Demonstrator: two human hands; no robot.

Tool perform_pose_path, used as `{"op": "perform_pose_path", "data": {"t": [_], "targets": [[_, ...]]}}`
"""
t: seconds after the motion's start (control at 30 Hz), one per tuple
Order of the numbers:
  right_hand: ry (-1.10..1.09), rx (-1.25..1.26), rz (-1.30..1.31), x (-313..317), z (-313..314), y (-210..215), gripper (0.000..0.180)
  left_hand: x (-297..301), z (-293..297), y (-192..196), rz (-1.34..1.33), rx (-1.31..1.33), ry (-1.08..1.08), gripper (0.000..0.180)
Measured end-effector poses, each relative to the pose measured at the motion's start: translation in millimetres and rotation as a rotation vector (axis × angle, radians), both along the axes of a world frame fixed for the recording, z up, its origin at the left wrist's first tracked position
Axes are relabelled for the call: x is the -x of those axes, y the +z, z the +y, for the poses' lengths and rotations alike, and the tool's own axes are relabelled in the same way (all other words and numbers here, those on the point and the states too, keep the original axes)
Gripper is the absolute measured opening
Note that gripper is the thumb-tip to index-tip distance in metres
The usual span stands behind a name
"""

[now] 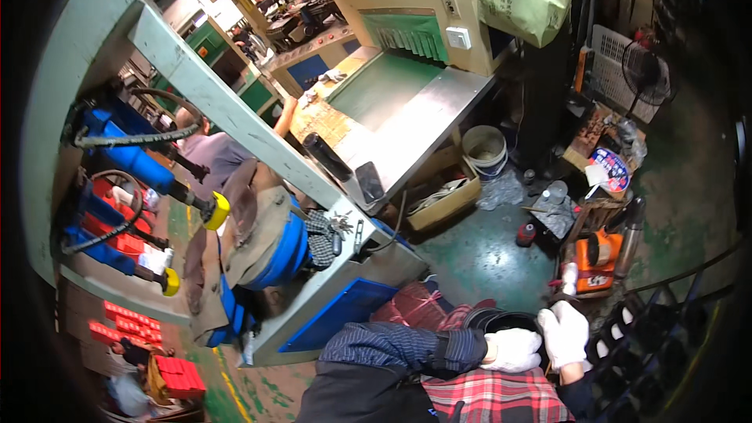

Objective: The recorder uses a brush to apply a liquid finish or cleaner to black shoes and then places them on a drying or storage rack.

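Note:
My left hand [513,350], in a white glove, is closed at a black, curved, boot-like piece [500,318] in front of my lap. My right hand [563,334], also white-gloved, is at the right side of that piece with its fingers bent together. What lies in the right fingers is hidden. Just beyond them shows a small white and reddish thing [569,276], whose kind I cannot make out. Below both hands, a red plaid cloth [497,396] covers my lap.
Left stands a pale machine frame [235,129] with blue cylinders [141,160]. Behind it is a person in a grey shirt [215,158]. A conveyor machine [415,23] is ahead. An orange tool box [594,260] and a dark rack [634,360] are at right.

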State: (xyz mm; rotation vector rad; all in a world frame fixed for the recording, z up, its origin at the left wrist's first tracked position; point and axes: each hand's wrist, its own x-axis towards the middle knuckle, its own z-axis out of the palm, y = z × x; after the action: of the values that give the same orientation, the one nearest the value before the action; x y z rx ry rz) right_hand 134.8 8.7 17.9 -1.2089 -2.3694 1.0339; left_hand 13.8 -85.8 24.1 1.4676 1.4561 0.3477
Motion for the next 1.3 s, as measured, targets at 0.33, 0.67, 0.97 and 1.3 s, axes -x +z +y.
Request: {"op": "perform_pose_path", "data": {"t": [0.33,0.67,0.97,1.3], "targets": [[0.017,0.404,0.052,-10.9,11.0,32.7,0.025,19.2,6.6,-3.3,-0.172,0.022,0.032,0.038],[-0.142,0.517,0.294,-15.4,3.6,-5.4,0.025,20.0,10.9,-5.0,-0.229,0.069,0.291,0.037],[0.425,-0.475,0.082,-8.9,32.2,23.4,0.013,50.7,32.2,46.3,-0.406,0.113,0.189,0.020],[0.234,-0.354,0.122,-18.2,14.5,-4.0,0.010,29.7,35.2,11.5,-1.279,0.697,0.701,0.042]]}}
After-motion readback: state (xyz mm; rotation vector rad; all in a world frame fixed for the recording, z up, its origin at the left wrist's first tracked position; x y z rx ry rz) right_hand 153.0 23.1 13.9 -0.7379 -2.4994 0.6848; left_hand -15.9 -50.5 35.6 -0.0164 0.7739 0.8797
